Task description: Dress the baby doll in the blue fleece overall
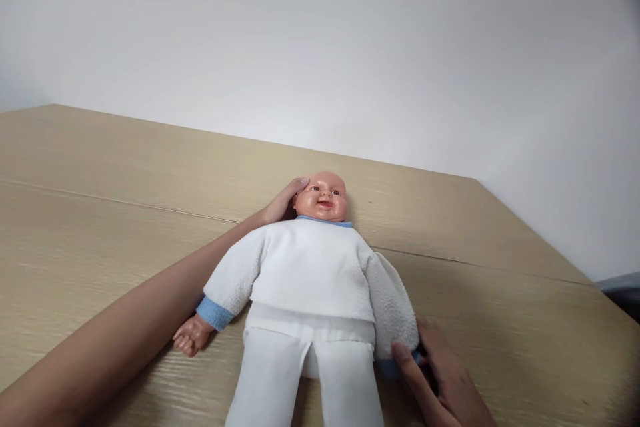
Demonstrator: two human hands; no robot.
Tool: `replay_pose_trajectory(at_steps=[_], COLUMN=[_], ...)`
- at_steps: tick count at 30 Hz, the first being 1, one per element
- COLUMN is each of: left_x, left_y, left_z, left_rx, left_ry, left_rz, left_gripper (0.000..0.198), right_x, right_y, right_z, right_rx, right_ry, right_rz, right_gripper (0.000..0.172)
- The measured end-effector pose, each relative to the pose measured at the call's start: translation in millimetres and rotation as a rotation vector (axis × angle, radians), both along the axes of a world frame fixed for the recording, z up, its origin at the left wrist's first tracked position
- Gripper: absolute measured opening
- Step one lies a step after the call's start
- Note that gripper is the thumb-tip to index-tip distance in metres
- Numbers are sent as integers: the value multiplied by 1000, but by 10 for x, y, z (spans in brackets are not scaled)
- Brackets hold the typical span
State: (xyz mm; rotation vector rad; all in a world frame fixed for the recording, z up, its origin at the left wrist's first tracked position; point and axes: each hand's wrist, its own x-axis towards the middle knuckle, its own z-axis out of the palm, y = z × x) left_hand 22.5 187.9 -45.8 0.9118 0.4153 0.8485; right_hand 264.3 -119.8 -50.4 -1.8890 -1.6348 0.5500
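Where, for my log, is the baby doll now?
In the head view, the baby doll lies on the wooden table, lower centre, between the left hand at its head and the right hand at one sleeve.

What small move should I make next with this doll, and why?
Perhaps gently straighten the sleeve at your right hand: its thumb lies near the blue cuff, where the doll's hand can't be made out, and your left hand rests against the doll's head, which may steady it.
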Motion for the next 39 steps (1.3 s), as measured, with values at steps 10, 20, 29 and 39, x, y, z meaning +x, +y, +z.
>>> replay_pose_trajectory(at_steps=[10,20,29,39], left_x=[0,-280,-817,-6], left_y=[18,-15,-464,-2213], left_z=[-30,-10,299,1218], left_rx=[-7,68,288,1174], left_ry=[50,182,505,649], left_rz=[-64,104,465,180], left_gripper=[64,63,56,22], right_x=[27,-9,-135,-153], right_y=[-23,84,125,183], right_z=[-37,-49,-21,-38], right_rx=[28,13,132,643], right_ry=[-22,78,560,-50], right_rz=[23,-5,-85,-162], right_gripper=[44,44,68,42])
